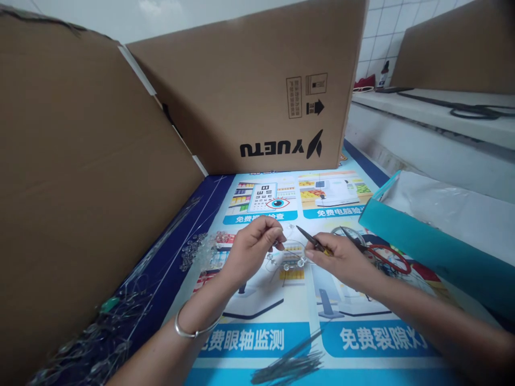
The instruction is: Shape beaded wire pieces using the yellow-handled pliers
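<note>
My left hand [257, 241] is closed in a pinch on a thin wire strung with clear beads [301, 262]. The beaded wire curves in a loose loop across the gap between my hands. My right hand [341, 257] is wrapped around a pair of needle-nose pliers [311, 239], with the dark jaws pointing up and left towards my left hand. Whether the jaws touch the wire, I cannot tell. Beyond my right hand lies a tool with red handles [392, 258], partly hidden by the hand.
Clear loose beads [197, 251] lie in a pile to the left. Cut wires [289, 362] are bundled near the front. Beaded wire pieces [100, 335] heap at lower left. Cardboard panels [241, 96] stand behind and left; a teal box [434, 241] sits right.
</note>
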The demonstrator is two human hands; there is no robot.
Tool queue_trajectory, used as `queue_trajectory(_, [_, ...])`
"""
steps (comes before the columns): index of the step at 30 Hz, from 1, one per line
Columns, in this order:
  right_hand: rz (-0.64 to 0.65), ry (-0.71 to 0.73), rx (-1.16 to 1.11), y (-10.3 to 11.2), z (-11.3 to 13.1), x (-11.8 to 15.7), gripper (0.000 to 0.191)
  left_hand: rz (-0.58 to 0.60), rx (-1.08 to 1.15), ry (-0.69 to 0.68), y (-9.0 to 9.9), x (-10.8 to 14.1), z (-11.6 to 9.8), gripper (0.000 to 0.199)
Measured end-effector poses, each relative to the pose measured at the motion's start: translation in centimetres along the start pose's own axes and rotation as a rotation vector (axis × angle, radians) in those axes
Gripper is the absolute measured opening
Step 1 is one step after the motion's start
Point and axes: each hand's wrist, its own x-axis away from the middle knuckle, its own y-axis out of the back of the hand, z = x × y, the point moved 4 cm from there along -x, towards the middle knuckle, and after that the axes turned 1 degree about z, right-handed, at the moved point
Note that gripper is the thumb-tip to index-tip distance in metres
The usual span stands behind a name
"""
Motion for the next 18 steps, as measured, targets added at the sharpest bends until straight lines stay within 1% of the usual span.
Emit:
queue_trajectory(5, [-0.017,-0.024,-0.081,-0.8,-1.4,0.3,0.017,-0.045,0.023,0.018,0.2,-0.2,-0.1,0.013])
queue_trajectory(8, [-0.071,0.002,0.028,-0.5,-1.4,0.7,0.018,-0.094,0.013,0.013,0.7,-0.4,0.0,0.013])
queue_trajectory(10, [-0.060,0.062,0.163,-0.4,-0.8,1.1,0.016,-0.128,0.003,0.008,1.2,-0.5,0.1,0.012])
queue_trajectory(12, [0.030,0.147,0.328,-0.5,-0.1,1.6,0.017,-0.152,-0.012,-0.001,1.6,-0.7,0.2,0.010])
queue_trajectory(14, [0.175,0.230,0.523,-1.1,0.6,2.1,0.023,-0.174,-0.010,-0.017,2.0,-0.8,0.2,0.009])
queue_trajectory(16, [0.309,0.279,0.708,-1.7,0.9,2.7,0.022,-0.190,0.003,-0.032,2.2,-0.9,0.2,0.008])
queue_trajectory(18, [0.371,0.313,0.861,-2.2,1.1,3.0,0.019,-0.194,0.010,-0.040,2.3,-0.9,0.2,0.008])
